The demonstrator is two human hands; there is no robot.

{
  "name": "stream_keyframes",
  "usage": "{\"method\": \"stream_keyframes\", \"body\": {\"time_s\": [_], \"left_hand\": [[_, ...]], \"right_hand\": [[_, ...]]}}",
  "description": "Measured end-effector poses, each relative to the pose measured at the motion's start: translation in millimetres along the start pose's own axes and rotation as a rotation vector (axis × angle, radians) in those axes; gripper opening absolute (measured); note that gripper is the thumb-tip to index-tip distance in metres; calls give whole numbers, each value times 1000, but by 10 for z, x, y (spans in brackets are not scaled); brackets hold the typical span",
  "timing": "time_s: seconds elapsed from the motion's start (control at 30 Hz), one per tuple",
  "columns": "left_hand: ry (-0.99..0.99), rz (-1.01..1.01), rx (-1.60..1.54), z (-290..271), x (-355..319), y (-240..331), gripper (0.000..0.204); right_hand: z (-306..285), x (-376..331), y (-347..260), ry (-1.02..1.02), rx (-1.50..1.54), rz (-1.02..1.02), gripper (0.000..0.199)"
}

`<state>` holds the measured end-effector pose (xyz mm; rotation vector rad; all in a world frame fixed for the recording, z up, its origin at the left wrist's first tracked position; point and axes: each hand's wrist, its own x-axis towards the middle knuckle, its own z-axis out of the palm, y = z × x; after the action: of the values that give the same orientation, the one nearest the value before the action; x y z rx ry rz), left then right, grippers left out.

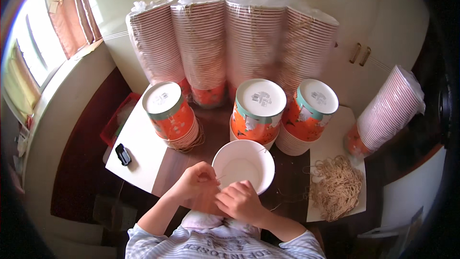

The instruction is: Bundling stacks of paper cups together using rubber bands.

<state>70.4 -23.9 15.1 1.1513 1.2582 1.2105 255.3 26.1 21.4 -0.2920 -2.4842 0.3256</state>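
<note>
A white paper bucket (235,165) stands mouth up at the table's near edge, in front of my body. My left hand (195,181) is at its near left rim, thumb and fingers pinched together on a thin string (221,177) whose short end sticks out toward the bucket. Close to the bucket's near rim, my right hand (241,202) has its fingers curled in; what lies between them is hidden. A bit of string shows at the bucket's far right rim. To the right lies a tangled heap of tan string (336,188).
Upside-down stacks of orange and teal paper buckets stand behind: one at left (175,110), one in the middle (258,110), one at right (309,115). Tall plastic-wrapped stacks (254,38) rise at the back. Another wrapped stack (388,110) leans at right. A small black object (123,154) lies left.
</note>
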Motion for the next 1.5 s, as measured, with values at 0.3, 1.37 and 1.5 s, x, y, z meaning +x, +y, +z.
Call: {"method": "stream_keyframes", "body": {"time_s": [0.3, 1.37, 1.5], "left_hand": [[18, -56, 445, 96, -73, 263, 33], [420, 414, 753, 98, -278, -411, 16], [477, 514, 653, 87, -260, -364, 15]], "right_hand": [[108, 200, 348, -38, 394, 184, 41], [201, 309, 30, 101, 623, 550, 22], [168, 294, 22, 82, 521, 535, 22]]}}
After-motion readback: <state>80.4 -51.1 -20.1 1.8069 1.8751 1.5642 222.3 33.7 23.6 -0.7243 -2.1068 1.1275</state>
